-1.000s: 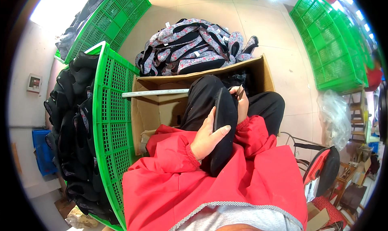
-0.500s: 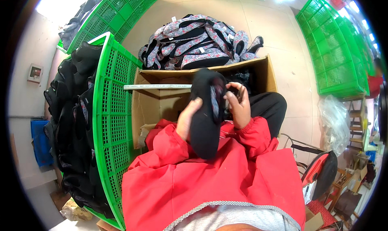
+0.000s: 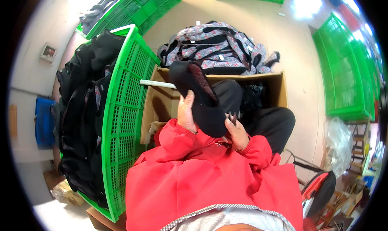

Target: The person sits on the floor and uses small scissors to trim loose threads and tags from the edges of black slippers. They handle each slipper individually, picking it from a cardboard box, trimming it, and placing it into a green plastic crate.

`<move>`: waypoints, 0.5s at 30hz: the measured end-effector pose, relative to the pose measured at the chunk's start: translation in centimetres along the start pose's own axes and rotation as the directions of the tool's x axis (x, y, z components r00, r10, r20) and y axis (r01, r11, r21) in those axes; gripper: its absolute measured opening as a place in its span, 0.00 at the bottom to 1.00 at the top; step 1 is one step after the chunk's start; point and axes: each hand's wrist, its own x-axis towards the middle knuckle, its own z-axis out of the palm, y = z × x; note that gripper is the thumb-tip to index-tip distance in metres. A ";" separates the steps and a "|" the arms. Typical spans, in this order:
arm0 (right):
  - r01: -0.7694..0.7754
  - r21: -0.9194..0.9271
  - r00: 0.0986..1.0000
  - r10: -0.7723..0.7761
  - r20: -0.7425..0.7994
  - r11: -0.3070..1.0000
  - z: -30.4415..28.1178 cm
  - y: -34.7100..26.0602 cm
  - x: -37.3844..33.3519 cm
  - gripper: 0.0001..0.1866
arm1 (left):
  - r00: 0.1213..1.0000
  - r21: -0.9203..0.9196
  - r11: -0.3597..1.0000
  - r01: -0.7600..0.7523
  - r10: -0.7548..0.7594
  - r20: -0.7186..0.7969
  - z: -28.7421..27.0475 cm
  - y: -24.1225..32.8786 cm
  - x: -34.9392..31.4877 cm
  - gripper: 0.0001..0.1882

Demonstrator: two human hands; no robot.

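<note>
Hands up front: left hand (image 3: pixel 186 111) grips the black padded piece (image 3: pixel 200 97) along its left edge, fingers wrapped; right hand (image 3: pixel 236 132) pinches its lower end, a small tool between the fingers. Its long axis tilts up and away to the left, over the cardboard box (image 3: pixel 159 103), patterned backpacks (image 3: pixel 220 49) beyond.

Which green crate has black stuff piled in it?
The green crate right beside the person's left hand, stuffed with black bags. The green crates on the right side show no black load.

green crate (image 3: pixel 125 121) crowding left, cardboard box (image 3: pixel 161 105) ahead
</note>
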 end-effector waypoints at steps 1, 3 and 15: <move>0.017 -0.047 0.996 -0.021 -0.087 0.999 0.3 -0.3 0.1 0.22 | 0.997 0.022 0.998 0.055 -0.054 -0.052 0.5 0.3 -0.1 0.20; 0.060 -0.110 0.982 -0.079 -0.170 0.992 0.4 -1.2 0.5 0.23 | 0.995 -0.013 0.995 0.103 -0.104 -0.011 1.1 0.1 0.2 0.20; 0.330 -0.209 0.913 -0.367 -0.178 0.921 -0.6 -1.3 0.9 0.14 | 0.944 0.387 0.911 0.141 -0.241 0.225 1.2 -3.5 -4.1 0.20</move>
